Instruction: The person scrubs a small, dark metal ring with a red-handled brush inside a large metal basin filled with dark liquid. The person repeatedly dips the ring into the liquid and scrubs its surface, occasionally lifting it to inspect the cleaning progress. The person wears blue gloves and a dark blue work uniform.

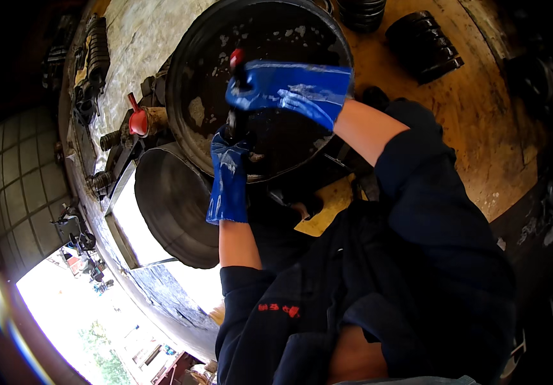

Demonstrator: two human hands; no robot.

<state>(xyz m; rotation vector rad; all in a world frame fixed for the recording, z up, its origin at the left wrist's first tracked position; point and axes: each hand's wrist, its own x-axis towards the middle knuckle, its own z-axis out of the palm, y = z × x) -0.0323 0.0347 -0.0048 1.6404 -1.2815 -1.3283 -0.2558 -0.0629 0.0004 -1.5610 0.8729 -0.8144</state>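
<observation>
Both of my hands wear long blue gloves over a large round dark basin (172, 90) with dark, wet-looking contents and pale flecks. My right hand (251, 91) is closed around a dark tool with a red end (236, 58) sticking up past the fingers. Just below it, nearer to me, my left hand (228, 167) grips a dark part (236, 122) whose kind I cannot make out. The two held things meet or overlap between the gloves; the fingers hide where one ends.
A second round dark tub (177, 205) sits below left of the basin. A red funnel-shaped thing (138, 120) stands beside the basin's left side. Dark ribbed cylinders (424, 46) lie on the brown floor (481, 122) at right. More ribbed parts (97, 51) are at upper left.
</observation>
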